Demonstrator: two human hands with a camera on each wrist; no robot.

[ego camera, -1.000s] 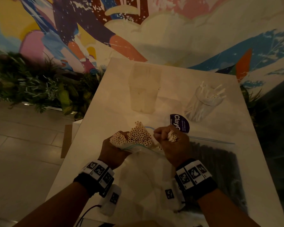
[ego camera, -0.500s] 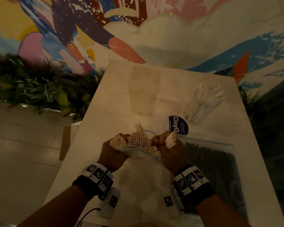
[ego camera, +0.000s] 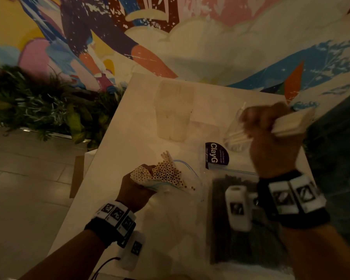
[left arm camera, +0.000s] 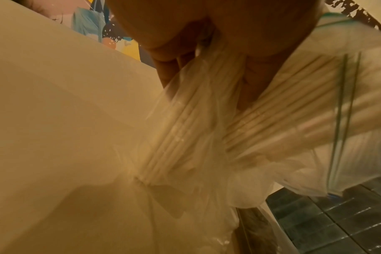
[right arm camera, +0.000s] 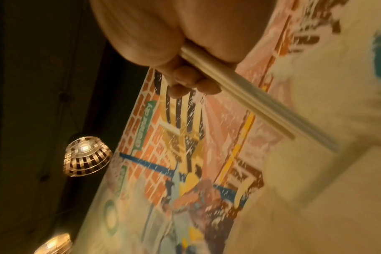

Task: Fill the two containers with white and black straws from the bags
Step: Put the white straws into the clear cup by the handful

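My left hand (ego camera: 138, 185) grips the clear zip bag of white straws (ego camera: 166, 171) near its mouth, the straw ends pointing up; the left wrist view shows fingers (left arm camera: 170, 68) curled round the bag of white straws (left arm camera: 207, 120). My right hand (ego camera: 271, 126) is raised and blurred, holding a small bundle of white straws (ego camera: 291, 124) over the right clear container (ego camera: 233, 136), which has white straws in it. In the right wrist view the bundle (right arm camera: 250, 103) runs out of my fist. A second clear container (ego camera: 175, 110) stands farther left. The bag of black straws (ego camera: 238, 225) lies flat at the front right.
The white table (ego camera: 129, 128) runs away from me, its left edge next to green plants (ego camera: 38, 110) and a tiled floor. A dark round "ClayG" sticker (ego camera: 216, 155) lies between bags and containers. A painted mural wall stands behind the table. Hanging lamps (right arm camera: 85, 156) show overhead.
My right hand has pulled a bundle of white straws out of the bag and swung up and right to the container holding white straws. The left hand keeps its hold on the bag.
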